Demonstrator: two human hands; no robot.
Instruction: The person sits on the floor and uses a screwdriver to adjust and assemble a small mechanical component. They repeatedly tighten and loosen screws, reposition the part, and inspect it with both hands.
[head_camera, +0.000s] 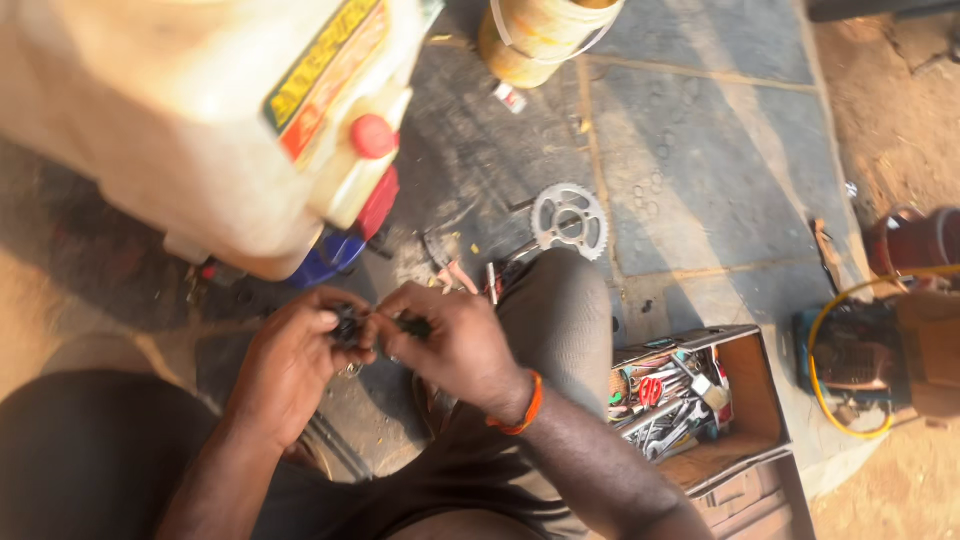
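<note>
My left hand (292, 360) and my right hand (455, 345) meet in front of me over my lap. Together they pinch a small dark metal part (350, 326), with a second dark bit (414, 325) between the right fingers. Fingers hide most of the part, so its shape is unclear. An orange band (524, 408) circles my right wrist. My grey-trousered knee (555, 310) rises just right of the hands.
A big cream plastic jerrycan (190, 120) with a red cap looms close at upper left. A toothed sprocket (569, 220) lies on the paved ground, a yellow bucket (540, 35) beyond it. An open wooden box of tools (700, 400) sits at right, with a yellow hose loop (850, 350).
</note>
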